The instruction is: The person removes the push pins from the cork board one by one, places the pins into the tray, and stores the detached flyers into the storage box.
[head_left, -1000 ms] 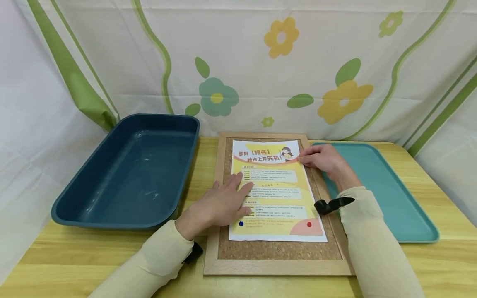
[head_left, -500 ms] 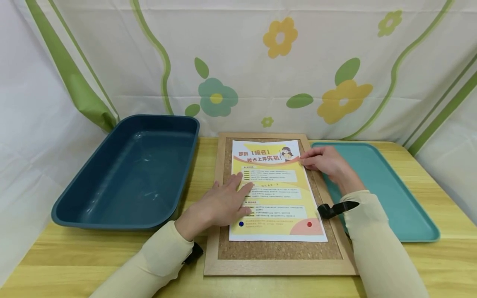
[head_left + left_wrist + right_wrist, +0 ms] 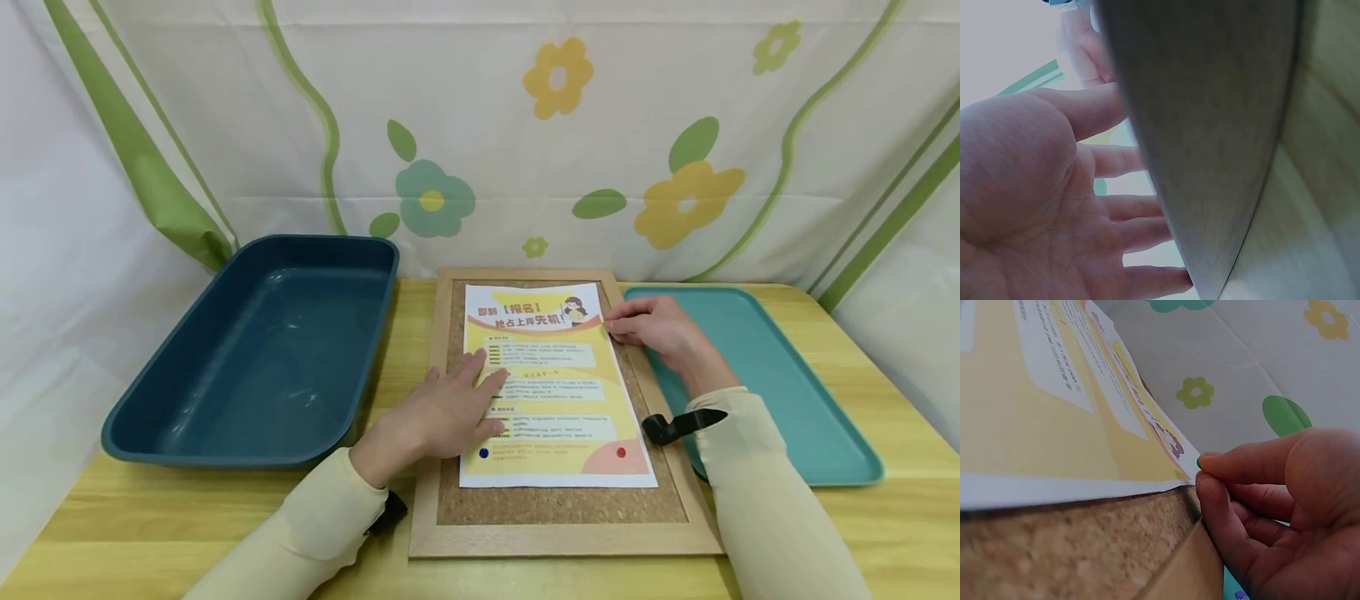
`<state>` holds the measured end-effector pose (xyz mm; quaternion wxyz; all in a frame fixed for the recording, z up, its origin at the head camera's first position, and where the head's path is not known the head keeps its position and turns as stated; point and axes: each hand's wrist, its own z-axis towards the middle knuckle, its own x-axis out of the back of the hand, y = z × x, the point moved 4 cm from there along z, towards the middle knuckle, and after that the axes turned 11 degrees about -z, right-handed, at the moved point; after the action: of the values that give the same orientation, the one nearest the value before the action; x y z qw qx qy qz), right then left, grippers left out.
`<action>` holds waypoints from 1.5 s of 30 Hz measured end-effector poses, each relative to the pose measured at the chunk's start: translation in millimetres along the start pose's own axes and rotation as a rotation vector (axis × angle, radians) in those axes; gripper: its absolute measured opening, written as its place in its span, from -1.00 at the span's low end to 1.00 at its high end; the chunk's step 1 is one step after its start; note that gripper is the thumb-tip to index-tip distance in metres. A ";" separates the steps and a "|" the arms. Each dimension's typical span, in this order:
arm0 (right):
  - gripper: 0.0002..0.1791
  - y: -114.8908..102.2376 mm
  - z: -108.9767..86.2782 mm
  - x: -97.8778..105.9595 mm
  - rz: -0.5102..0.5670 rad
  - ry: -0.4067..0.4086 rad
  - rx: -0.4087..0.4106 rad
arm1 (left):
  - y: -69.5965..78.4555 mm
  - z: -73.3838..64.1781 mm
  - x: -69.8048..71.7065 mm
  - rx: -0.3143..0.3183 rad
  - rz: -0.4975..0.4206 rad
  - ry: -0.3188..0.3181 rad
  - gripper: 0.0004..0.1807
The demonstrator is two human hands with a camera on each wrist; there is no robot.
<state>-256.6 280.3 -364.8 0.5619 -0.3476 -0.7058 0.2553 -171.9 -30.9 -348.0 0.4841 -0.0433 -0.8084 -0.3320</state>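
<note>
A printed yellow-and-white poster (image 3: pixel 555 400) lies on a wood-framed corkboard (image 3: pixel 562 506). A blue pushpin (image 3: pixel 483 452) and a red pushpin (image 3: pixel 621 452) sit in its lower part. My left hand (image 3: pixel 457 408) rests on the poster's left side with its fingers spread; in the left wrist view they reach over the frame's edge (image 3: pixel 1204 125). At the poster's upper right edge, my right hand (image 3: pixel 652 329) pinches a green pushpin (image 3: pixel 1199 462) between thumb and index finger. Only a sliver of that pin shows; its tip is hidden.
A deep dark-blue tub (image 3: pixel 255 358) stands left of the board. To the right lies a flat teal tray (image 3: pixel 780 392), partly under my right forearm. A purple pushpin (image 3: pixel 1240 594) shows on it. A flower-print curtain (image 3: pixel 480 125) hangs behind the table.
My right wrist and forearm have shifted slightly right, while the fingertips stay at the poster's upper right edge. The left hand keeps its place. The head view has tilted a little.
</note>
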 end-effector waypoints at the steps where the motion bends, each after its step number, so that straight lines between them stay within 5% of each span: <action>1: -0.58 0.9 -0.8 0.5 0.004 -0.003 0.004 | 0.3 0.3 -0.4 -0.001 0.001 -0.003 -0.24; 18: -0.50 14.8 -3.0 12.6 0.180 -0.057 -0.011 | 5.8 6.1 -1.1 -0.019 0.015 -0.015 -0.23; 40: -0.61 21.2 0.2 33.2 0.084 0.098 0.056 | 2.4 0.1 0.4 0.005 0.019 0.004 -0.23; 45: -0.52 27.9 -0.4 41.7 0.053 0.118 0.037 | 1.6 -0.3 0.6 0.006 0.019 0.003 -0.23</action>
<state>-255.8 330.3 -360.0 0.6018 -0.3704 -0.6572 0.2622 -171.3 -30.0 -346.6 0.4888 -0.0493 -0.8081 -0.3251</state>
